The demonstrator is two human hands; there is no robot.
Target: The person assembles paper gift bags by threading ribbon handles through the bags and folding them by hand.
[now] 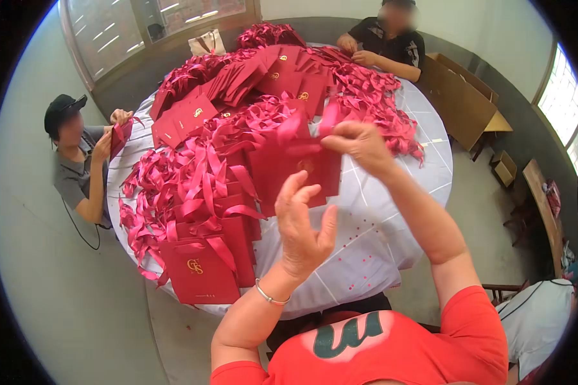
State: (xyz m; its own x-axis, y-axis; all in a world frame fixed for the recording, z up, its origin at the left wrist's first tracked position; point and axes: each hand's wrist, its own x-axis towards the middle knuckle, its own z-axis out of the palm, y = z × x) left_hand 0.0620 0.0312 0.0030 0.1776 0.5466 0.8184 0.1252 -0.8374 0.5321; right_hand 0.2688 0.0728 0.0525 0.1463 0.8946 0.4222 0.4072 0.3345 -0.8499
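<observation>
In the head view a dark red paper gift bag hangs upright over the middle of the table, blurred by motion. My right hand pinches its pink ribbon near the top right corner. In front of the bag's lower part is my left hand, fingers apart, holding nothing. Whether it touches the bag I cannot tell. Left of it, rows of red bags with gold lettering and loose pink ribbons stand close together at the table's near edge.
A round table with a white cover bears heaps of flat red bags. One co-worker at left handles a red bag; another person works at the far side. Cardboard boxes stand at right.
</observation>
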